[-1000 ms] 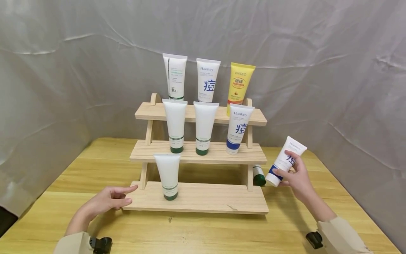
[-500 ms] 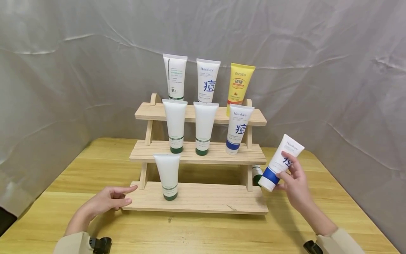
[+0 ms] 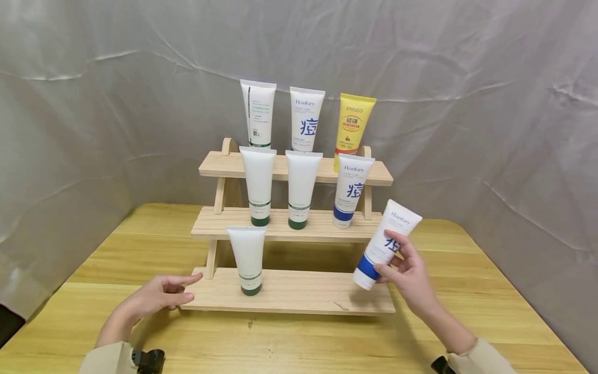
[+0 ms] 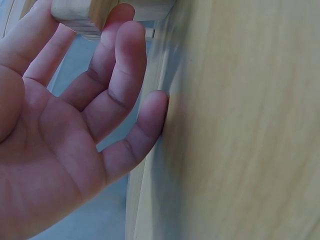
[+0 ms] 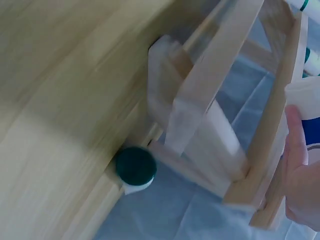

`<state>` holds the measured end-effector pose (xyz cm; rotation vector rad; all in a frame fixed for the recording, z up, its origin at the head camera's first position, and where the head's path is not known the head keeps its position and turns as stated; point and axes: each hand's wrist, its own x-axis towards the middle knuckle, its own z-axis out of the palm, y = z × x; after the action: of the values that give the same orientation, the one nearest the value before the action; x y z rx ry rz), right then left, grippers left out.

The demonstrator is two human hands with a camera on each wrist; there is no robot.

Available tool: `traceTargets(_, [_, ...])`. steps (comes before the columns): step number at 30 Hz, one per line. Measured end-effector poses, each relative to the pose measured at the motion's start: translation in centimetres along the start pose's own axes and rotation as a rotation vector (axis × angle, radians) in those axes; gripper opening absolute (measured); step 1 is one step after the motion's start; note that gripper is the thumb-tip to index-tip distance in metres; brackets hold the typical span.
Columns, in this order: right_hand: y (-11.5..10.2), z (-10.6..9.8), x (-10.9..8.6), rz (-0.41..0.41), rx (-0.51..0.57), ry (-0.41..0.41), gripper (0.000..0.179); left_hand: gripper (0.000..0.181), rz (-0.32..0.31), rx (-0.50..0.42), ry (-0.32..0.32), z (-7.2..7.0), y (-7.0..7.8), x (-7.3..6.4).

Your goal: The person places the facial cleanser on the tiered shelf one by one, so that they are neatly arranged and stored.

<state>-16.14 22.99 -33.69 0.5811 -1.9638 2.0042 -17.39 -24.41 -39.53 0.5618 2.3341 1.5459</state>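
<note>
My right hand [image 3: 411, 278] grips a white squeeze tube [image 3: 386, 244] with a blue band, cap end down and tilted. It hangs over the right end of the bottom shelf of a three-tier wooden display rack [image 3: 299, 292]. The right wrist view shows part of that tube [image 5: 305, 97] at the edge. My left hand [image 3: 156, 293] holds the rack's left bottom end, thumb and forefinger on the board. In the left wrist view its other fingers curl near the shelf end [image 4: 80, 15]. A white tube with a green cap [image 3: 247, 259] stands on the bottom shelf's left part.
Two green-capped tubes [image 3: 259, 184] and a blue-banded tube [image 3: 353, 189] stand on the middle shelf. The top shelf bears two white tubes [image 3: 306, 119] and a yellow tube [image 3: 353, 124]. Another green cap [image 5: 136, 166] lies beside the rack. Grey cloth [image 3: 467, 104] hangs behind.
My right hand has moved left with the blue-banded tube, from beside the rack to over the bottom shelf's right end. It now hides the green-capped tube lying there. My left hand stays put.
</note>
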Motion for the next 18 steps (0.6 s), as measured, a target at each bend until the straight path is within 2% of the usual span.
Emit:
traceTargets(8, [0.9,3.4,0.4,0.038,-0.083,-0.077,0.057,0.048,0.046,0.011,-0.007,-0.1,-0.1,-0.1])
traceTargets(18, [1.4,6.3,1.0,0.024,-0.140,-0.172,0.056,0.049,0.053,0.004,-0.012,0.0,-0.2,0.1])
